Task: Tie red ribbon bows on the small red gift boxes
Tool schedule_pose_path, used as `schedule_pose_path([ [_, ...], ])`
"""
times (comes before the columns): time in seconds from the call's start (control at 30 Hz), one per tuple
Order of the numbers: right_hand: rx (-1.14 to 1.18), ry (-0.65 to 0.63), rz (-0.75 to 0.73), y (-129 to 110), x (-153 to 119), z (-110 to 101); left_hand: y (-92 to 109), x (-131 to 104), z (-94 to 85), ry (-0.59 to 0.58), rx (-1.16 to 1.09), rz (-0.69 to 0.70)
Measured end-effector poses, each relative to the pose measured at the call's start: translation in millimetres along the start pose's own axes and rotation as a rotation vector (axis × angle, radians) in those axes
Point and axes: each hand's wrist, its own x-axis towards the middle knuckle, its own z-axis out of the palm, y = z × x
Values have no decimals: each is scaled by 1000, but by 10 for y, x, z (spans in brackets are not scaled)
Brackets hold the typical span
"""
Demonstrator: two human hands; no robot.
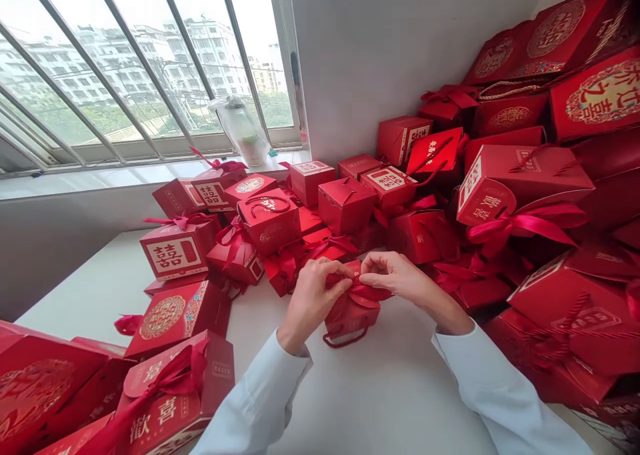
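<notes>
A small red gift box (351, 316) stands on the white table (370, 401) at the centre, a rope handle hanging at its near side. Across its top lies a red ribbon (369, 291). My left hand (315, 295) pinches the ribbon at the box's upper left, thumb and fingers together. On the right, my right hand (395, 275) grips another part of the same ribbon between thumb and fingertips. The ribbon's middle, between both hands, is partly hidden by my fingers.
Piled red boxes (347, 205) fill the back of the table, and larger ones (525, 181) are heaped on the right. More boxes (175, 388) stand at the left. A plastic cup in a clear bag (247, 138) is on the sill by the barred window.
</notes>
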Motion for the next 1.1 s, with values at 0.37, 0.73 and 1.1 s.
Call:
schedule_pose_path([
  [0.37, -60, 105, -35, -26, 26, 40, -6, -45, -187, -135, -39, 33],
  [0.73, -15, 93, -130, -66, 10, 85, -42, -15, -163, -38, -116, -22],
  [1.1, -132, 60, -152, -102, -54, 102, -24, -73, 56, 39, -93, -95],
])
